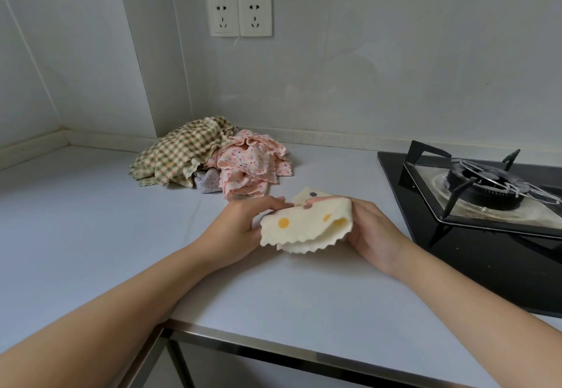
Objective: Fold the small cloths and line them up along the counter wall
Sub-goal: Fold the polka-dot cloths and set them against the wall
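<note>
A cream cloth with orange dots (304,225) is folded over and held just above the counter (91,220). My left hand (240,229) grips its left edge, fingers curled over the top. My right hand (369,229) grips its right edge at the fold. Behind it, near the wall, lies an unfolded heap: a green checked cloth (179,152), a pink flowered cloth (254,164) and a small grey patterned cloth (206,181) peeking out between them.
A black gas hob (474,235) with a burner and pan support (480,184) takes up the right of the counter. Two wall sockets (240,16) sit above the heap. The counter's metal front edge (273,345) runs below my arms.
</note>
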Demonstrator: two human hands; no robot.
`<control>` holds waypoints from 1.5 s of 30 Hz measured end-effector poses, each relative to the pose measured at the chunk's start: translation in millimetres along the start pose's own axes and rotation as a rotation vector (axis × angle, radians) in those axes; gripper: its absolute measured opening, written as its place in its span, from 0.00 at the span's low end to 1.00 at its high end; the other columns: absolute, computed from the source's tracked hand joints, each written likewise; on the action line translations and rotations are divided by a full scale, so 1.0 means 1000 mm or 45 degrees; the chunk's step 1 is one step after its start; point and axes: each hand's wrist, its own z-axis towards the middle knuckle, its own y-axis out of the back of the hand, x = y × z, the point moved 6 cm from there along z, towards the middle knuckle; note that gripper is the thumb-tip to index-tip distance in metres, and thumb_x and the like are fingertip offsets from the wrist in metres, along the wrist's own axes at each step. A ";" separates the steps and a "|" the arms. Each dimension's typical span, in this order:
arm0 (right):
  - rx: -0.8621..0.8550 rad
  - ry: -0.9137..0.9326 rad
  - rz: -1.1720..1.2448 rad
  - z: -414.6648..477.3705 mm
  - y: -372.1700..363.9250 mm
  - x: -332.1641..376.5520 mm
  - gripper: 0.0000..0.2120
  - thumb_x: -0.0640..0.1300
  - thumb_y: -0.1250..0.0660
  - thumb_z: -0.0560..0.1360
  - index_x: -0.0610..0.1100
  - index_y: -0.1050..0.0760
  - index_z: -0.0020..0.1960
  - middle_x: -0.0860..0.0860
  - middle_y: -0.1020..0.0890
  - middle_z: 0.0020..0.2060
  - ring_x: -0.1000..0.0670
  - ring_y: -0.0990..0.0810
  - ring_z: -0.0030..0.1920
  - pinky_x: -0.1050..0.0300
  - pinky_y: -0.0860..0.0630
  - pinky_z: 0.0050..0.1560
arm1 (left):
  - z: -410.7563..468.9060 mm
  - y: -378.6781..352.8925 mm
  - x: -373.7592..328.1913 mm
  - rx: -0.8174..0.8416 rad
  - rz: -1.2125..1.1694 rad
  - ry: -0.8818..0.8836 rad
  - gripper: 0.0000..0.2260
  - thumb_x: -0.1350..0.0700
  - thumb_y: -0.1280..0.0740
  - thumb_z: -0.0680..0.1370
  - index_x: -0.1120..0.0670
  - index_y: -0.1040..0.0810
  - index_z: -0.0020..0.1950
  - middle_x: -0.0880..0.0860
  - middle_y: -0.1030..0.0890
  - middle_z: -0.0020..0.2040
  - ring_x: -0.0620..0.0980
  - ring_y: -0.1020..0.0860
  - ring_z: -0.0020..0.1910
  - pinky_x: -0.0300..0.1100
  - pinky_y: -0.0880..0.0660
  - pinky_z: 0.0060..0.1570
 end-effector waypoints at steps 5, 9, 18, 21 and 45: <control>-0.175 -0.079 -0.094 0.002 0.011 -0.002 0.20 0.53 0.27 0.66 0.40 0.20 0.51 0.39 0.18 0.51 0.42 0.19 0.53 0.46 0.23 0.53 | 0.002 0.004 -0.009 -0.116 -0.476 0.272 0.07 0.58 0.39 0.73 0.48 0.23 0.42 0.37 0.21 0.37 0.37 0.26 0.37 0.34 0.29 0.40; -0.364 -0.136 -0.450 -0.004 0.016 0.000 0.13 0.54 0.33 0.75 0.47 0.20 0.38 0.43 0.23 0.38 0.45 0.25 0.40 0.51 0.28 0.43 | 0.002 -0.002 0.000 -0.145 -0.455 0.535 0.12 0.65 0.42 0.79 0.58 0.24 0.39 0.47 0.26 0.32 0.43 0.29 0.29 0.39 0.27 0.34; -0.409 -0.122 -1.082 -0.005 0.019 0.003 0.06 0.44 0.34 0.72 0.50 0.28 0.49 0.52 0.19 0.26 0.57 0.23 0.29 0.64 0.28 0.33 | 0.002 -0.007 0.008 -0.043 0.160 0.822 0.11 0.51 0.41 0.80 0.57 0.29 0.44 0.52 0.24 0.40 0.49 0.24 0.36 0.38 0.31 0.32; -0.430 -0.117 -1.143 -0.005 0.019 0.000 0.17 0.46 0.32 0.70 0.55 0.32 0.55 0.56 0.20 0.26 0.52 0.22 0.33 0.52 0.22 0.44 | 0.000 -0.008 0.008 -0.007 0.312 0.828 0.10 0.54 0.38 0.77 0.55 0.32 0.56 0.52 0.25 0.43 0.54 0.25 0.43 0.44 0.30 0.36; -0.046 0.323 -1.501 0.003 0.016 0.004 0.31 0.35 0.32 0.69 0.50 0.32 0.70 0.53 0.33 0.70 0.54 0.36 0.71 0.59 0.40 0.70 | -0.001 -0.013 -0.028 -0.106 0.669 -0.037 0.12 0.53 0.44 0.71 0.51 0.25 0.49 0.48 0.21 0.40 0.54 0.23 0.37 0.42 0.33 0.30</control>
